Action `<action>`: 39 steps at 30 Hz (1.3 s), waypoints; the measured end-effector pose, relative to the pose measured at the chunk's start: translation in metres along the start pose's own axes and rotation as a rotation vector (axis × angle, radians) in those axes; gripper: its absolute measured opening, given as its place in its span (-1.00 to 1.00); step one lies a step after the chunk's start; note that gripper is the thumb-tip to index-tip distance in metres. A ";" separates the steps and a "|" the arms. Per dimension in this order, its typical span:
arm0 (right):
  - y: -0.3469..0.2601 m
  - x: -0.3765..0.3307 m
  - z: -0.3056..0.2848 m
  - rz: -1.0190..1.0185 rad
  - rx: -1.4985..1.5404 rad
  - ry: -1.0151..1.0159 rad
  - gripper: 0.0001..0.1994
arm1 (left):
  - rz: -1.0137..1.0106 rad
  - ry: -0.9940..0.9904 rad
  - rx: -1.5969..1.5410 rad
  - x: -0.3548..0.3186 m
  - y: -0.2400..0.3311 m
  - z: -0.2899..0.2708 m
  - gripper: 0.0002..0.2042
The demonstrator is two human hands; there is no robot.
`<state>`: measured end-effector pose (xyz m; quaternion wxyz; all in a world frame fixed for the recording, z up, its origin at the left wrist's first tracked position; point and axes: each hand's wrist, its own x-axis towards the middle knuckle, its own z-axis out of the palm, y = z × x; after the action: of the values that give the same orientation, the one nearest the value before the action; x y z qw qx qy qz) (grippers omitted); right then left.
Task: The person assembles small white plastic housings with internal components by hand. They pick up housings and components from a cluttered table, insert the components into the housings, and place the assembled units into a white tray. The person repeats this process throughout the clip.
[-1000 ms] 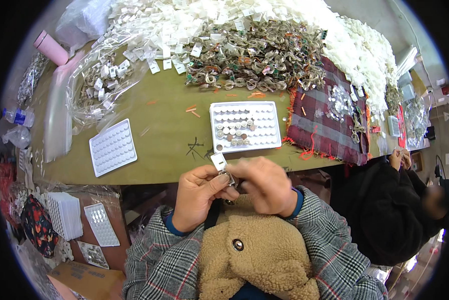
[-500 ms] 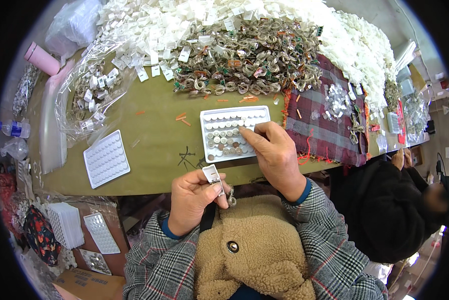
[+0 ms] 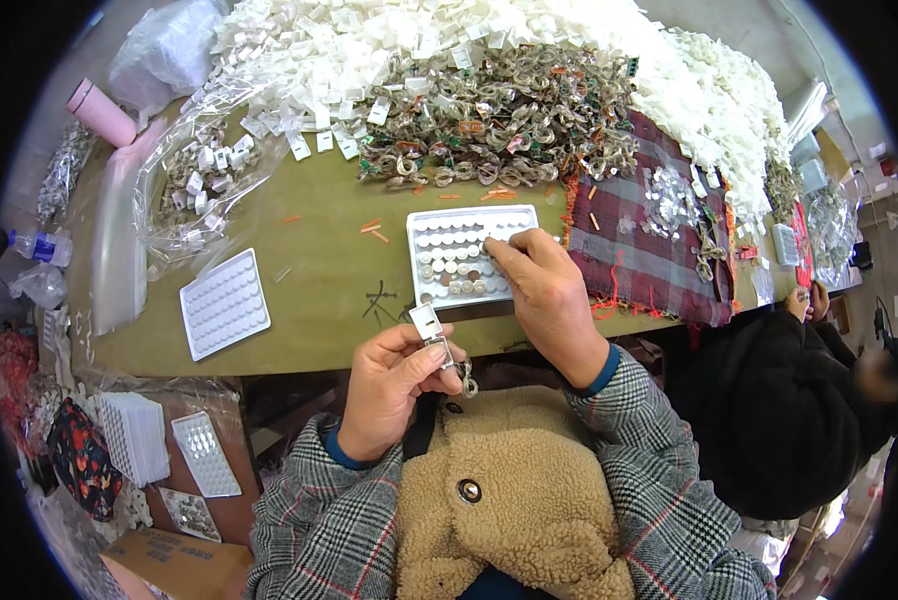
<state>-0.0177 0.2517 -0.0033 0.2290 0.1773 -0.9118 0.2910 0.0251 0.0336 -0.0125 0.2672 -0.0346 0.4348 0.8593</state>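
Observation:
My left hand (image 3: 381,390) grips a small white plastic case (image 3: 426,321), its flap swung up and a metallic part inside. A coil of thin wire (image 3: 469,380) hangs from the case beside my fingertips. Over the right side of a white tray (image 3: 412,262), my right hand (image 3: 554,300) has thumb and forefinger pinched together; anything between them is too small to make out. Rows of small round discs (image 3: 451,267) fill much of the tray, mostly pale, with a few darker ones toward the near side.
Behind the tray lie heaps of wire coils with green boards (image 3: 489,125) and white plastic cases (image 3: 299,50). A second white tray (image 3: 225,305) rests left, near a plastic bag of parts (image 3: 209,180). Plaid cloth (image 3: 649,240) covers the right side. Another person (image 3: 779,420) sits at far right.
My right hand's fingertips have moved slightly up over the tray. My left hand has raised the case a little and tilted it. The view has shifted slightly.

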 end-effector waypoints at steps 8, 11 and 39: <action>-0.012 -0.001 -0.012 -0.014 0.082 -0.010 -0.81 | -0.011 -0.054 -0.148 -0.006 0.003 0.003 -0.73; -0.040 -0.015 -0.022 0.147 0.333 -0.076 -0.84 | -0.023 -0.079 -0.222 -0.008 0.000 0.003 -0.73; -0.058 -0.024 -0.011 -0.206 0.512 -0.084 -0.61 | 0.111 0.004 -0.066 -0.013 0.007 0.014 -0.82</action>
<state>0.0320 0.2185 0.0179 0.1673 0.3332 -0.7943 0.4796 0.0353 0.0354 0.0046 0.2172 -0.0209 0.4080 0.8865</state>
